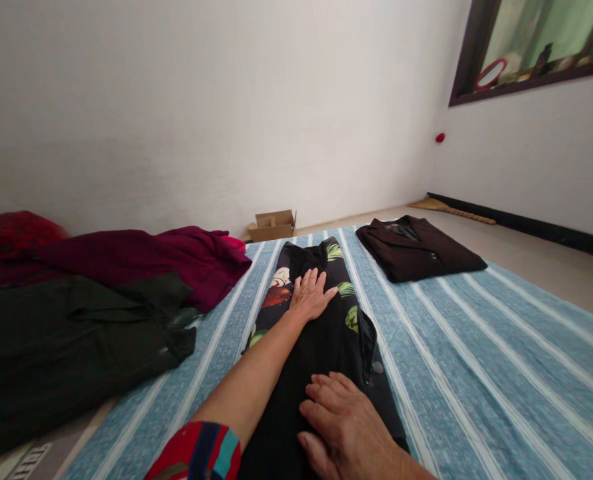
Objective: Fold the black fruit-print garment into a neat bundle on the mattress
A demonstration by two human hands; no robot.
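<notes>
A black garment [296,373] with a colourful print along its sides lies in a long, narrow folded shape on a blue striped sheet [441,347]. My left hand [312,293] rests flat on its far part, fingers spread, holding nothing. Nearer to me, my right hand [343,417] lies over the garment's right half, palm down, its fingers slightly bent and the thumb apart. Nothing shows in its grasp. A loose black flap sticks out at the garment's right edge.
On the right of the sheet is a folded dark brown garment [421,250]. Dark green clothing [76,347] and purple clothing [161,260] lie heaped at the left. Beyond the sheet's far edge stand an open cardboard box [272,227] and the white wall.
</notes>
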